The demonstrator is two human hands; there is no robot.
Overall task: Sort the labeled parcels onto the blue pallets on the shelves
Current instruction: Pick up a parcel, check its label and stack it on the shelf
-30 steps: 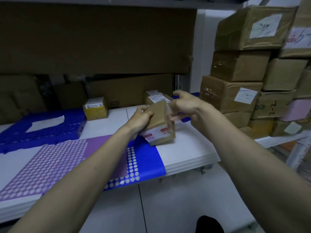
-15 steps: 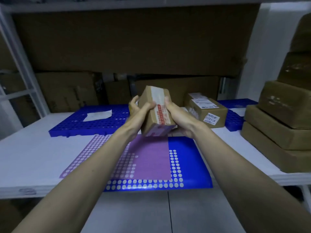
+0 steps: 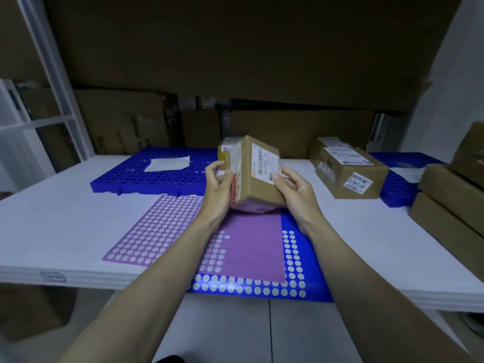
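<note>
I hold a small brown labelled parcel (image 3: 258, 176) tilted above the white shelf, its white shipping label facing up. My left hand (image 3: 218, 188) grips its left end with red-printed tape. My right hand (image 3: 294, 189) grips its right side, thumb on the label. A blue pallet (image 3: 136, 176) with a white paper slip (image 3: 167, 163) lies behind on the left. A second blue pallet (image 3: 398, 187) lies at the right, with two labelled parcels (image 3: 351, 171) beside it. A yellow parcel (image 3: 225, 151) peeks out behind the held one.
A purple and blue dotted mat (image 3: 246, 247) lies on the white shelf board (image 3: 52, 221) under my hands. Stacked brown boxes (image 3: 450, 200) crowd the right edge. Large cartons (image 3: 125, 121) line the back. A white shelf post (image 3: 52, 74) stands at the left.
The view swung left from the stacked boxes to the shelf centre. Both hands lifted the parcel and turned it, so its shipping label now faces up.
</note>
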